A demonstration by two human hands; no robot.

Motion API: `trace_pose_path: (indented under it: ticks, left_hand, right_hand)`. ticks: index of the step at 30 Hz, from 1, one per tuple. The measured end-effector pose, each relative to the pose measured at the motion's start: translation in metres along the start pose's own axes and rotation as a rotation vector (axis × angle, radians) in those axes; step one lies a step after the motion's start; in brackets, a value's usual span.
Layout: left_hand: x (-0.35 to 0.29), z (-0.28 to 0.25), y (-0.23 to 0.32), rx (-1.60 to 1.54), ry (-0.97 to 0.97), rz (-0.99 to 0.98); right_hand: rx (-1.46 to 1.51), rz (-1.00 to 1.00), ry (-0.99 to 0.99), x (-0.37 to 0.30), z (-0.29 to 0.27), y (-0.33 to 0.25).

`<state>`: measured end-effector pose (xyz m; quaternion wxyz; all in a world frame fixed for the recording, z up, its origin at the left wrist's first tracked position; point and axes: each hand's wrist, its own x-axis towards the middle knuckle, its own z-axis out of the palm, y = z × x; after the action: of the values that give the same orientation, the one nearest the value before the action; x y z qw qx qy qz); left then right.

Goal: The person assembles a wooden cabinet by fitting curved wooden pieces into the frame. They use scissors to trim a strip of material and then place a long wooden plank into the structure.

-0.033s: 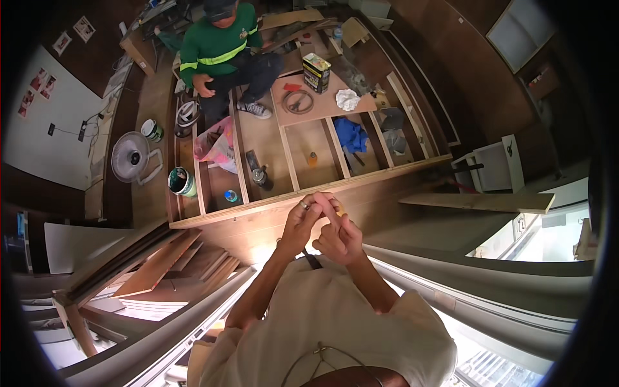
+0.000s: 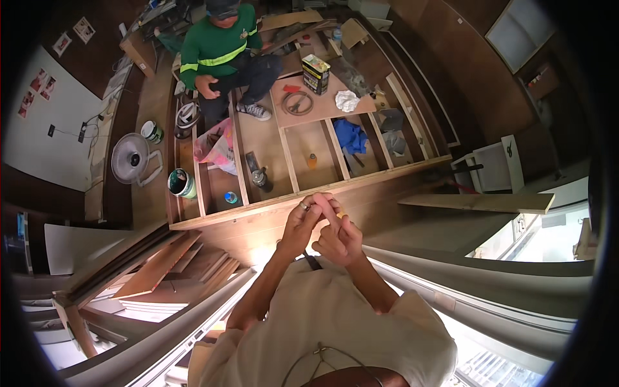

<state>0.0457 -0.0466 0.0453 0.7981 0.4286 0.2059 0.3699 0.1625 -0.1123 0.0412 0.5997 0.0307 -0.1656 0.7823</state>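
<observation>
In front of my chest, my left hand and my right hand meet at the fingertips. A ring shows on a left finger. The left fingers are curled in, touching the outstretched index finger of the right hand, whose other fingers are folded. A small yellow bit peeks out by the right fingers; its kind cannot be made out. Just beyond my hands runs the near rail of a wooden frame divided into compartments. Inside it are an angle grinder, an orange bottle and a blue cloth.
A co-worker in a green long-sleeved shirt sits at the frame's far left. A board bears a rectangular can, a coiled strip and crumpled white paper. A fan and paint bucket stand left; a plank juts out at right.
</observation>
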Motion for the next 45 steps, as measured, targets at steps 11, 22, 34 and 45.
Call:
trace_pose_path:
  ticks: [11,22,34,45]
  left_hand:
    - [0.003,0.022,0.003,-0.016,0.079,0.123]
    - [0.007,0.013,-0.018,-0.007,-0.014,0.148]
    - [0.010,0.018,-0.003,0.074,-0.149,-0.039]
    - [0.011,0.016,-0.006,0.285,0.135,0.042]
  right_hand:
    - [-0.274,0.203,0.150,0.000,0.003,-0.005]
    - [-0.011,0.116,-0.248,-0.015,-0.032,-0.005]
    - [0.051,-0.070,-0.111,-0.026,-0.013,-0.012]
    - [-1.158,0.132,0.252,-0.026,0.011,-0.067]
